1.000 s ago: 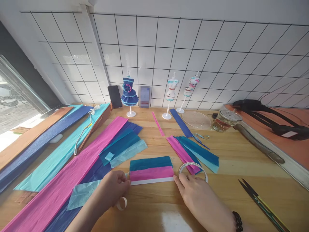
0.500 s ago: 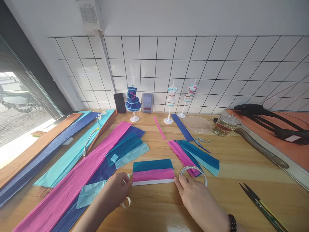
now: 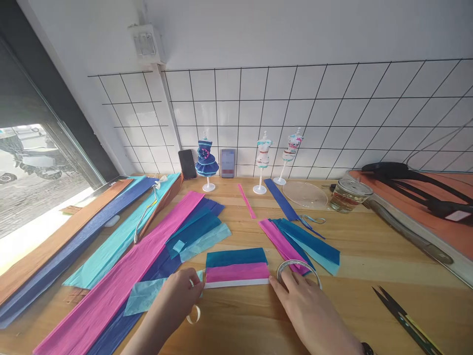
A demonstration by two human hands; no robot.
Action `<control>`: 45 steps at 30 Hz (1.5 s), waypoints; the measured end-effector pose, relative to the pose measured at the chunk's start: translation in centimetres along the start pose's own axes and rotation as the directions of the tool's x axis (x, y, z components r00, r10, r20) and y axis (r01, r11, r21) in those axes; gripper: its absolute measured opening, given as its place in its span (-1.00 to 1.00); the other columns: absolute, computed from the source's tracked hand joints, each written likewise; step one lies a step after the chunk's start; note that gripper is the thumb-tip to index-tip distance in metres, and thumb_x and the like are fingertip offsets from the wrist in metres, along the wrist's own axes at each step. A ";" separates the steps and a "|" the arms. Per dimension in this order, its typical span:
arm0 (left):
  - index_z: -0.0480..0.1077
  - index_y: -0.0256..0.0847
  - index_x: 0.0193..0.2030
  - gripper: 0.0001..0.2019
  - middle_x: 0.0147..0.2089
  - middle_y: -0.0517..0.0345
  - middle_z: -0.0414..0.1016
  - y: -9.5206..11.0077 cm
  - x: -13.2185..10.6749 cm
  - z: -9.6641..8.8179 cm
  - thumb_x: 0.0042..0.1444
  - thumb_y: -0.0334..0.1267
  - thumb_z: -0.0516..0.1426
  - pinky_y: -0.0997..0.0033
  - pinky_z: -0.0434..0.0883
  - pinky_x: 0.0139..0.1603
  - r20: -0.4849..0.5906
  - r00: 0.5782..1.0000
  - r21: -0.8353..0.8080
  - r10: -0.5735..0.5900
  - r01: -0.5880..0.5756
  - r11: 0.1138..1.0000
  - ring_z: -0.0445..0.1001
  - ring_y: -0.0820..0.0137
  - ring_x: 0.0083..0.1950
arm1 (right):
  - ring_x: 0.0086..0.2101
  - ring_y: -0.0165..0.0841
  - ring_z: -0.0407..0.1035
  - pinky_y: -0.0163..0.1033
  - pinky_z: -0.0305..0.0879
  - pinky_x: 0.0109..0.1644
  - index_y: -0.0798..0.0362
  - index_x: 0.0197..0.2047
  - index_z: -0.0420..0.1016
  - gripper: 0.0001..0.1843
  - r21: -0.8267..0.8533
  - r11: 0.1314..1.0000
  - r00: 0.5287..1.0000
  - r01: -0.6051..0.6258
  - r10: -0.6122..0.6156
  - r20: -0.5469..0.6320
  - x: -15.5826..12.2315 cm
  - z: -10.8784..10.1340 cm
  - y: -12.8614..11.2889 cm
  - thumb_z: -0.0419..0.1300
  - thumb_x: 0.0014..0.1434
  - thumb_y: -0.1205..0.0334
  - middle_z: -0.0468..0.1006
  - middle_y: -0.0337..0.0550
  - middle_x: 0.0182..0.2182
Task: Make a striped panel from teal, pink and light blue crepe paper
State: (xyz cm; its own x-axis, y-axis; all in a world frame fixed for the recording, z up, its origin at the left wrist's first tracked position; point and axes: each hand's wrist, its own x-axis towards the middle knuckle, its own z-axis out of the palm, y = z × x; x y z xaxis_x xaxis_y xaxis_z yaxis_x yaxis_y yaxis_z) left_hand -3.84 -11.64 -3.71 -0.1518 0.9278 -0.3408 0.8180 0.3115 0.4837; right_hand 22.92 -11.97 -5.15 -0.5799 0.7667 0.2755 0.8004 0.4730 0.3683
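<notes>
A strip of layered teal and pink crepe paper (image 3: 237,271) lies in front of me, with white tape (image 3: 236,283) along its near edge. My left hand (image 3: 185,291) is closed in a pinch at the left end of that tape. A pale curl of tape (image 3: 193,314) hangs below its fingers. My right hand (image 3: 305,301) lies with fingers apart, the thumb touching the right end of the taped edge. Its other fingers reach over and into the ring of a tape roll (image 3: 318,276), partly hidden beneath the hand.
Long pink crepe paper (image 3: 121,273) and other coloured lengths cover the left. Folded pieces (image 3: 310,241) lie behind the roll. Scissors (image 3: 399,315) rest at right. A dressed mannequin (image 3: 207,160), two other small mannequins (image 3: 263,155) and a glass jar (image 3: 349,195) stand along the back.
The camera view has tilted up slightly, so everything sits a little lower and farther right. Both hands stay at the two ends of the taped edge.
</notes>
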 end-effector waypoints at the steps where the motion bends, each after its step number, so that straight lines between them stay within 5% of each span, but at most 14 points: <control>1: 0.26 -0.17 -0.51 -0.85 -0.58 0.24 0.43 0.0 0.0 0.0 0.03 -0.28 -0.02 0.52 0.14 -0.60 0.002 1.000 -0.003 0.000 0.000 1.000 0.37 0.44 -0.62 | -0.34 -0.21 0.39 -0.08 0.34 -0.31 0.04 -0.05 0.46 -0.50 0.004 1.000 1.000 -0.019 0.019 0.000 -0.1 -0.3 0.1 0.08 -0.07 0.56 0.47 -0.07 -0.31; 5: 0.27 -0.18 -0.50 -0.84 -0.61 0.26 0.38 -0.2 0.0 0.1 0.04 -0.27 -0.04 0.53 0.15 -0.60 0.007 1.000 -0.019 0.012 -0.012 1.000 0.38 0.45 -0.63 | -0.07 -0.12 0.33 0.08 0.27 -0.04 0.08 0.08 0.37 -0.49 0.060 0.998 0.988 -0.007 0.016 -0.155 0.0 -0.8 -1.0 0.04 0.03 0.49 0.50 -0.02 -0.08; 9: 0.26 -0.18 -0.51 -0.86 -0.61 0.28 0.34 -0.5 0.3 0.2 0.01 -0.26 -0.01 0.55 0.13 -0.61 0.005 1.000 -0.025 0.020 -0.020 0.999 0.34 0.47 -0.63 | 0.05 -0.26 0.25 -0.11 0.19 0.07 0.08 0.04 0.40 -0.66 0.183 0.970 0.917 0.159 -0.076 -0.392 1.3 -0.3 -4.6 0.01 0.23 0.24 0.50 -0.16 0.00; 15: 0.26 -0.18 -0.53 -0.84 -0.64 0.29 0.31 -0.4 0.3 0.0 0.02 -0.23 -0.01 0.52 0.11 -0.60 0.020 0.999 -0.027 0.028 -0.027 0.999 0.32 0.45 -0.63 | 0.07 -0.28 0.28 -0.22 0.22 0.08 0.18 0.10 0.36 -0.55 0.313 0.905 0.939 0.287 -0.201 -0.279 3.1 0.8 -8.1 0.00 0.28 0.06 0.47 -0.08 0.05; 21: 0.29 -0.20 -0.51 -0.84 -0.54 0.20 0.44 -1.0 0.5 -0.1 0.01 -0.22 0.01 0.50 0.16 -0.50 0.031 0.999 -0.023 0.024 -0.024 0.999 0.37 0.41 -0.50 | 0.11 -0.28 0.26 -0.26 0.23 0.12 0.22 0.15 0.32 -0.52 0.366 0.883 0.952 0.295 -0.236 -0.197 2.3 0.8 -6.4 -0.01 0.30 0.08 0.39 -0.04 0.12; 28: 0.30 -0.20 -0.50 -0.82 -0.57 0.23 0.41 -1.4 0.9 0.1 0.02 -0.20 0.00 0.49 0.14 -0.51 0.070 0.997 -0.015 0.025 -0.024 1.000 0.35 0.42 -0.53 | 0.07 -0.24 0.29 -0.18 0.23 0.06 0.19 0.17 0.30 -0.50 0.217 0.935 0.944 0.281 -0.230 -0.236 0.9 0.8 -4.0 0.00 0.29 0.06 0.44 -0.05 0.08; 36: 0.27 -0.20 -0.52 -0.83 -0.61 0.28 0.32 -1.0 0.9 -0.1 0.03 -0.22 0.00 0.51 0.08 -0.55 0.076 0.997 -0.012 0.014 -0.013 1.000 0.26 0.47 -0.58 | 0.04 -0.22 0.28 -0.05 -0.06 0.17 0.11 0.05 0.42 -0.59 0.059 0.985 0.950 0.161 -0.138 -0.279 -0.8 0.6 -0.9 -0.05 0.29 0.07 0.51 -0.11 0.00; 45: 0.25 -0.19 -0.49 -0.85 -0.71 0.32 0.29 -0.2 0.6 -0.6 0.07 -0.27 0.00 0.60 0.07 -0.70 0.149 0.988 -0.113 -0.036 0.053 0.992 0.20 0.53 -0.70 | -0.01 -0.25 0.30 -0.06 -0.10 0.16 0.09 0.00 0.46 -0.58 0.096 0.985 0.951 0.146 -0.113 -0.290 -0.6 0.6 -1.2 -0.10 0.31 0.07 0.55 -0.13 -0.06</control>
State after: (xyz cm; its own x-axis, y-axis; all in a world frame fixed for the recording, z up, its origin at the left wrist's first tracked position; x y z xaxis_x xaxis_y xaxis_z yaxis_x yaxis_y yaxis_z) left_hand -4.40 -11.05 -3.51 -0.0965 0.8749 -0.4746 0.7409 0.3816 0.5528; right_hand 22.39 -12.79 -6.29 -0.6853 0.5499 0.4775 0.7182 0.6189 0.3180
